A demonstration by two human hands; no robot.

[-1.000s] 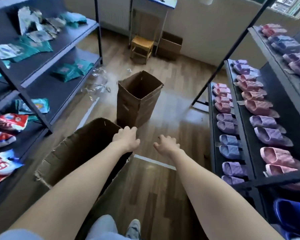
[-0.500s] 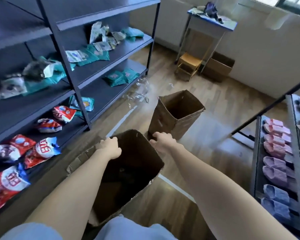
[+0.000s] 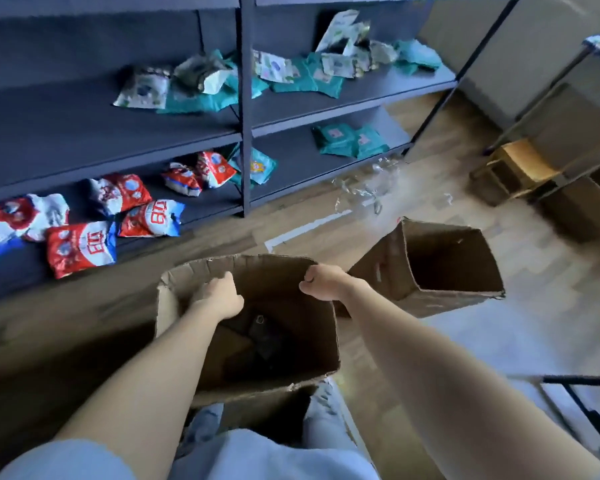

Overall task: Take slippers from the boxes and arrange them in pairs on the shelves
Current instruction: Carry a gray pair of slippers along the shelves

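An open cardboard box (image 3: 246,263) stands on the floor right in front of me. Something dark (image 3: 264,337) lies at its bottom; I cannot tell what it is. My left hand (image 3: 219,296) is inside the opening near the far left wall, fingers pointing down and holding nothing. At the box's far right corner my right hand (image 3: 323,282) grips the rim with curled fingers. No slippers or slipper shelves are in view.
A second open cardboard box (image 3: 492,271) stands just right of the first, its inside dark. Dark shelves (image 3: 118,140) on the left hold red and teal packets. Crumpled clear plastic (image 3: 364,188) lies on the wood floor. A small wooden stool (image 3: 513,164) is at far right.
The view has swung left, and the slipper shelves have left the frame. Both hands moved onto the near box: the left went into its opening, the right took hold of its rim.
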